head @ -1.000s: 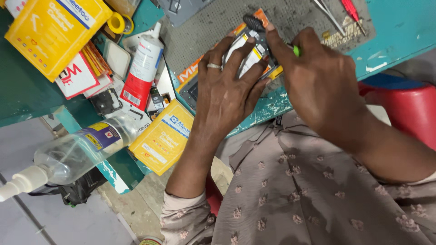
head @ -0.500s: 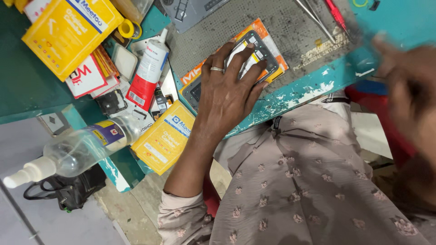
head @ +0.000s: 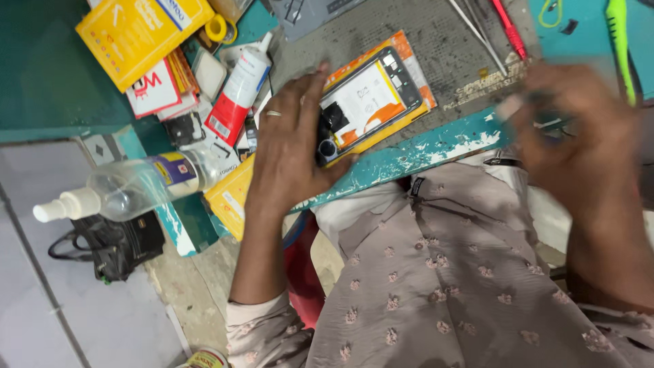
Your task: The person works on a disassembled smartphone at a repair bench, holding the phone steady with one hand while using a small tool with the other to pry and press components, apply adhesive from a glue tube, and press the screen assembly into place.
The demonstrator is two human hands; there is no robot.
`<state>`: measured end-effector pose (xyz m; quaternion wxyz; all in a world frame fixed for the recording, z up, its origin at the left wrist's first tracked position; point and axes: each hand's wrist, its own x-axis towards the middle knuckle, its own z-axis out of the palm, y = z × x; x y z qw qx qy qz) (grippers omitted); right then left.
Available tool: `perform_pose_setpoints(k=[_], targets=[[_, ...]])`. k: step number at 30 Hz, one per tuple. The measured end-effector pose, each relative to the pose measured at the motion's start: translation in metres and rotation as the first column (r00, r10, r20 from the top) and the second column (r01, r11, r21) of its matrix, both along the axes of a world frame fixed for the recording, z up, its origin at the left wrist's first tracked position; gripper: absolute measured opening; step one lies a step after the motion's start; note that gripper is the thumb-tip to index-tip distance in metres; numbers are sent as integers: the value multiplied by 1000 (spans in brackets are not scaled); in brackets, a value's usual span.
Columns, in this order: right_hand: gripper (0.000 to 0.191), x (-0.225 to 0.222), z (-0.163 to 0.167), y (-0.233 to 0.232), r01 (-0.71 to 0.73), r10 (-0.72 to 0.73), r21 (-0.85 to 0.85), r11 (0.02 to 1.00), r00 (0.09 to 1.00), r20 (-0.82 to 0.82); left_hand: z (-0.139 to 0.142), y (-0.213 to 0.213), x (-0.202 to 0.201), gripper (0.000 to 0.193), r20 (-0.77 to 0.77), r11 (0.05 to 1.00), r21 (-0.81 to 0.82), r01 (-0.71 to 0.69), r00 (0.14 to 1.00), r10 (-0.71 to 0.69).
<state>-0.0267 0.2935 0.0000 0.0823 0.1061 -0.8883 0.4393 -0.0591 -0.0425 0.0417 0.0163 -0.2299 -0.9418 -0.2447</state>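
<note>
The phone (head: pixel 371 102), opened with its back off, lies on a grey mat (head: pixel 443 41) at the near edge of the teal bench (head: pixel 422 146). Its long axis runs diagonally, from the lower end under the left hand up and away toward the tools at the mat's far side. The left hand (head: pixel 293 146) lies flat and spread over the phone's lower end, palm down, fingers reaching across the mat, pressing rather than gripping; a ring shows on one finger. The right hand (head: pixel 579 136) is blurred, hovering over the bench edge well apart from the phone, fingers curled; whether it grips anything cannot be told. A glue bottle (head: pixel 238 88) lies just left of the left hand.
</note>
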Motion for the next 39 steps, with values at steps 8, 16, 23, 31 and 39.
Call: perform_pose_setpoints(k=[8,16,23,31,39], targets=[[77,15,-14,-68,-205,489,-670,714,830,267,-19,-13,3,116,-18,998,-42,-56,998,55],[83,0,-23,-79,-270,511,-667,694,838,192,-34,25,18,123,-131,951,-69,-300,948,289],[77,-2,-33,-72,-248,528,-716,653,826,195,-14,44,47,135,18,957,102,-272,962,271],[60,-31,-38,-58,-251,542,-753,608,825,162,-3,53,61,135,181,934,282,-217,969,171],[68,-61,-4,-45,-206,294,-481,852,949,115,3,46,48,123,121,983,106,-152,983,139]])
